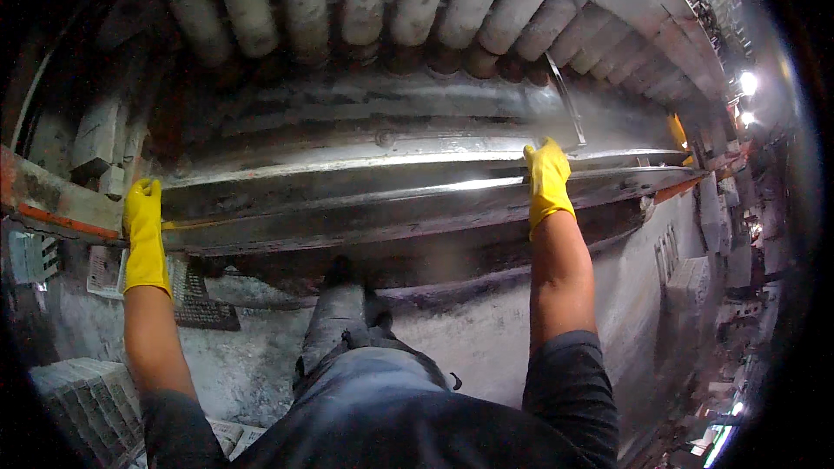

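Observation:
My left hand (145,208), in a yellow rubber glove, is closed at the left end of a long trough-like metal machine. Its fingers curl beside the end of a shiny metal rail (365,161); what they close round is hidden. My right hand (547,177), gloved the same way, reaches across to the rail's right part, and its fingers bend over the edge. A second bright metal edge (373,199) runs nearer to me, roughly along the first, and passes beneath my right hand. Dark, wet-looking metal (347,104) lies beyond the rails.
A row of thick grey cylinders (365,0) hangs along the far side. A thin metal bar (566,100) slants down near my right hand. Stacked pale slabs (87,404) stand at lower left, and a dark grid mat (200,300) lies on the floor. Pale blocks (689,282) are at right.

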A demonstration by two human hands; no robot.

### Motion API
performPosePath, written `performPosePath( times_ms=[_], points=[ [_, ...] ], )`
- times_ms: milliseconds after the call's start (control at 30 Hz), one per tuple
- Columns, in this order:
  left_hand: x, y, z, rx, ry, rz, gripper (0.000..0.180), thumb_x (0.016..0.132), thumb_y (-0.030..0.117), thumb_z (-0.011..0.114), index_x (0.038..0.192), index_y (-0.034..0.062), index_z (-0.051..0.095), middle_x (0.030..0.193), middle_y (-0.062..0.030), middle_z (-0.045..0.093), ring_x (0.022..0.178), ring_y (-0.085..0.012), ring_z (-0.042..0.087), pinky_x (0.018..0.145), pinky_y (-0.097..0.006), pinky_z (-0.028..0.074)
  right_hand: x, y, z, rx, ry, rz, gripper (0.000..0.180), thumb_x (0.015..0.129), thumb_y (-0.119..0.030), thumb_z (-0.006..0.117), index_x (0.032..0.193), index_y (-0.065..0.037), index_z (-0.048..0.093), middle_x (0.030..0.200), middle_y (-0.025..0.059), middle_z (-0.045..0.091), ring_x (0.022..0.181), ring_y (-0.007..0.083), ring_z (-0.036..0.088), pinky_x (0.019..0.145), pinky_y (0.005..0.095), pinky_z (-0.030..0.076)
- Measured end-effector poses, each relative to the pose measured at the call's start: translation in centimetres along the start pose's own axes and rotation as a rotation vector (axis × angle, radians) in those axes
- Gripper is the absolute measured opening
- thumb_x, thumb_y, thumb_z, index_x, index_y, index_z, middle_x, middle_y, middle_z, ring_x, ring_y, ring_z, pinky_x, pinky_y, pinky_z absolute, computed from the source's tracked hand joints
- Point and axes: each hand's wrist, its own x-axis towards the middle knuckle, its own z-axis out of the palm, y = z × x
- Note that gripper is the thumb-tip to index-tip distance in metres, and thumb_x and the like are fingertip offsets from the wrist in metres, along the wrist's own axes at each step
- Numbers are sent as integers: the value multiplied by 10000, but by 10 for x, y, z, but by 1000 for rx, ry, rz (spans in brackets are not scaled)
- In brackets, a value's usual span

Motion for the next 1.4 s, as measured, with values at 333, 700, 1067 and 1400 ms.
performPosePath(
  times_ms=[333,700,1067,1400],
  points=[
    [10,-14,7,36,20,33,445,958,390,707,1229,38,696,1125,-145,771,1047,-297,736,895,-391,556,3,4,2,32,-34,-12,678,897,-447,703,1448,-71,578,1432,193,616,1328,353,586,1098,448,461],
    [3,-8,-7,-8,0,-12,447,970,398,693,1246,47,682,1183,-137,746,1053,-311,719,901,-419,553,2,-2,-1,29,-37,-33,675,900,-473,716,1438,-86,588,1403,188,638,1305,362,601,1082,457,473],
    [2,7,-7,253,22,35,495,964,408,680,1303,48,674,1262,-205,705,1160,-381,673,988,-452,528,-3,-1,-3,62,-35,12,623,920,-458,695,1429,-114,596,1418,164,633,1298,362,606,1073,450,482],
    [-6,18,-16,289,-36,68,560,990,499,586,1349,75,661,1385,-229,633,1274,-427,601,1081,-486,478,-3,-2,-6,4,-71,21,622,928,-472,687,1432,-120,594,1452,152,610,1340,358,575,1125,445,453]
  ],
)
